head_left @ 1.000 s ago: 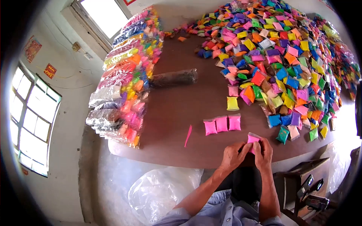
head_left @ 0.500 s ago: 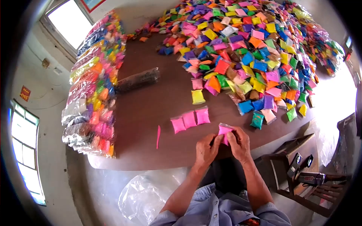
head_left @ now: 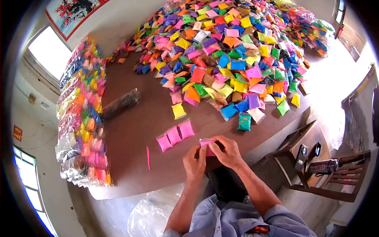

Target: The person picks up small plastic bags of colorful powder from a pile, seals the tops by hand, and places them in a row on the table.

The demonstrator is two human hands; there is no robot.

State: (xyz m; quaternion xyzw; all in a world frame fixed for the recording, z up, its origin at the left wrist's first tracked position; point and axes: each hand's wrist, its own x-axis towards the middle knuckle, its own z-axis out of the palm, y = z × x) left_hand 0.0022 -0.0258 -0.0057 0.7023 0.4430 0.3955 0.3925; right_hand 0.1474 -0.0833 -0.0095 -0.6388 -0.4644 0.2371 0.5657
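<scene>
Both hands meet at the table's near edge on a small pink packet (head_left: 210, 151) with a clear top edge. My left hand (head_left: 194, 162) grips its left side between thumb and curled fingers. On the right side, my right hand (head_left: 227, 152) pinches it near the top, covering part of it. Three similar pink packets (head_left: 173, 135) lie in a slanted row just beyond my left hand. Left of them is a thin pink plastic stick (head_left: 148, 158), touched by neither hand. A yellow packet (head_left: 178, 111) lies beyond the row.
A large heap of coloured packets (head_left: 221, 61) covers the table's far side. Bundled clear bags of packets (head_left: 85, 130) line the left edge, beside a dark wrapped roll (head_left: 121, 104). At right stands a wooden chair (head_left: 343, 177) near a dark bottle (head_left: 323, 166). Clear plastic (head_left: 154, 213) lies below the table.
The head view has turned, so the table's things appear further left. My right hand's fingers have come over the packet's top, and less of its pink face shows.
</scene>
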